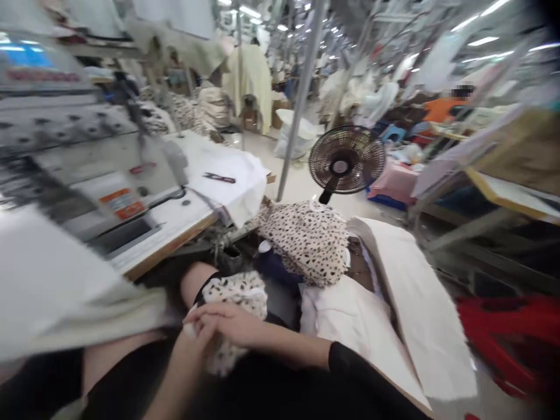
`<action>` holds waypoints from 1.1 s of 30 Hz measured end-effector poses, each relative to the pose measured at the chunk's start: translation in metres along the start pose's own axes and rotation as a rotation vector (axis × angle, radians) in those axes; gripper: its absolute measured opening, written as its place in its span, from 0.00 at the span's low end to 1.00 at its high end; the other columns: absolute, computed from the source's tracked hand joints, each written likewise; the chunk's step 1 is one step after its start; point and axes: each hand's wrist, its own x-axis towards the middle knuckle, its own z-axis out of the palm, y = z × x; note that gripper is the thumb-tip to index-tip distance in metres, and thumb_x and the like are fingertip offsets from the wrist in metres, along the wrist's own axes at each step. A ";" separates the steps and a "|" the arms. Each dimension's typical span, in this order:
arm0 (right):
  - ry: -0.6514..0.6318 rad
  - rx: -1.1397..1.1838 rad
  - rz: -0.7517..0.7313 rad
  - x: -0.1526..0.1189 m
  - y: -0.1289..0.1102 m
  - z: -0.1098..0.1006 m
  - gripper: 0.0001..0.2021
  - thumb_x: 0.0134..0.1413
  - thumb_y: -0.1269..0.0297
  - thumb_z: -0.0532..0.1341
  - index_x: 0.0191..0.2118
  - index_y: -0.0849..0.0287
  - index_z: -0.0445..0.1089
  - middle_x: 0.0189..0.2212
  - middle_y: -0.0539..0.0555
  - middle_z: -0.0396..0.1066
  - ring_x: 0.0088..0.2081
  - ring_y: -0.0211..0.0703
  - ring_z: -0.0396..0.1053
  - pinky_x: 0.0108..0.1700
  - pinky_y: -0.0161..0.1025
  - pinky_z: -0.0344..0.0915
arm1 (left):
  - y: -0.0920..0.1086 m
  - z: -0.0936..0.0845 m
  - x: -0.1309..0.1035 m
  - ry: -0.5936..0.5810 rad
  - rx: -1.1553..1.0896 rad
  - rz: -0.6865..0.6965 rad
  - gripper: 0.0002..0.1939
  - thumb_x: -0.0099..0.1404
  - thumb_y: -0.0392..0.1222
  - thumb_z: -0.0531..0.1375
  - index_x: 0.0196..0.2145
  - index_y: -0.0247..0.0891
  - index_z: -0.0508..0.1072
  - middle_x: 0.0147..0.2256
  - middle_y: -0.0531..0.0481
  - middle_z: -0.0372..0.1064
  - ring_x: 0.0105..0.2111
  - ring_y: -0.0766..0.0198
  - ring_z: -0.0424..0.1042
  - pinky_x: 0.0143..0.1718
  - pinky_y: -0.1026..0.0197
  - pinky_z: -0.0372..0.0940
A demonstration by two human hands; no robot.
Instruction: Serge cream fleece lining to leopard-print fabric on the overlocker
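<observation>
The right hand [230, 322] lies across the left hand [198, 338], its fingers bent over the left's. The fingers of both are close together and partly curled; blur hides their tips, so I cannot tell whether they grip any fabric. A small white scrap [189, 330] shows at the fingers. The cream cloth with black spots [242, 289] rests on the black-clad lap [126, 373], passing beneath the right hand: one part spreads beyond the knuckles, another comes out below the wrist.

To the left, a white-topped sewing table with a wooden edge [192, 217] carries a pale metal sewing machine [114, 169]. Dark, red-marked thread snips [221, 177] lie on white fabric [247, 189] draped over the table's far right corner. Right of the lap sit a larger heap of cream black-spotted fabric [312, 239] and folded white cloth [356, 318]. A round black fan [363, 154] stands beyond the heap.
</observation>
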 end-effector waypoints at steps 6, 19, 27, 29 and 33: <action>-0.324 -0.038 0.075 -0.012 -0.012 0.019 0.18 0.52 0.54 0.58 0.45 0.58 0.68 0.37 0.57 0.72 0.35 0.45 0.73 0.33 0.40 0.71 | -0.007 -0.055 -0.045 0.061 -0.298 -0.307 0.24 0.46 0.49 0.66 0.39 0.35 0.69 0.31 0.48 0.70 0.29 0.62 0.70 0.30 0.64 0.65; -0.158 -0.845 -0.282 -0.012 0.026 -0.021 0.22 0.45 0.64 0.65 0.49 0.58 0.67 0.49 0.59 0.65 0.52 0.49 0.60 0.54 0.47 0.58 | -0.029 -0.118 -0.058 0.345 -0.221 -0.238 0.22 0.47 0.54 0.64 0.34 0.36 0.70 0.28 0.51 0.68 0.28 0.67 0.66 0.28 0.67 0.63; -0.058 -0.821 -0.301 -0.002 0.030 -0.002 0.06 0.54 0.69 0.56 0.31 0.59 0.70 0.27 0.53 0.68 0.32 0.40 0.65 0.37 0.37 0.63 | -0.025 -0.100 -0.055 0.305 0.719 0.436 0.22 0.55 0.49 0.60 0.46 0.39 0.68 0.47 0.44 0.64 0.49 0.55 0.62 0.53 0.52 0.55; -0.147 -0.810 -0.272 -0.001 0.014 0.006 0.09 0.54 0.64 0.57 0.27 0.60 0.69 0.23 0.50 0.64 0.28 0.38 0.63 0.32 0.34 0.61 | -0.013 -0.089 -0.052 0.116 0.675 0.413 0.24 0.57 0.48 0.59 0.50 0.40 0.65 0.50 0.45 0.63 0.50 0.57 0.61 0.53 0.53 0.56; -0.272 -0.711 -0.222 0.000 -0.007 0.016 0.08 0.54 0.61 0.59 0.32 0.60 0.70 0.26 0.50 0.66 0.28 0.36 0.64 0.31 0.31 0.60 | 0.004 -0.081 -0.049 -0.166 0.530 0.190 0.14 0.61 0.49 0.54 0.41 0.40 0.70 0.37 0.49 0.69 0.37 0.62 0.68 0.41 0.62 0.63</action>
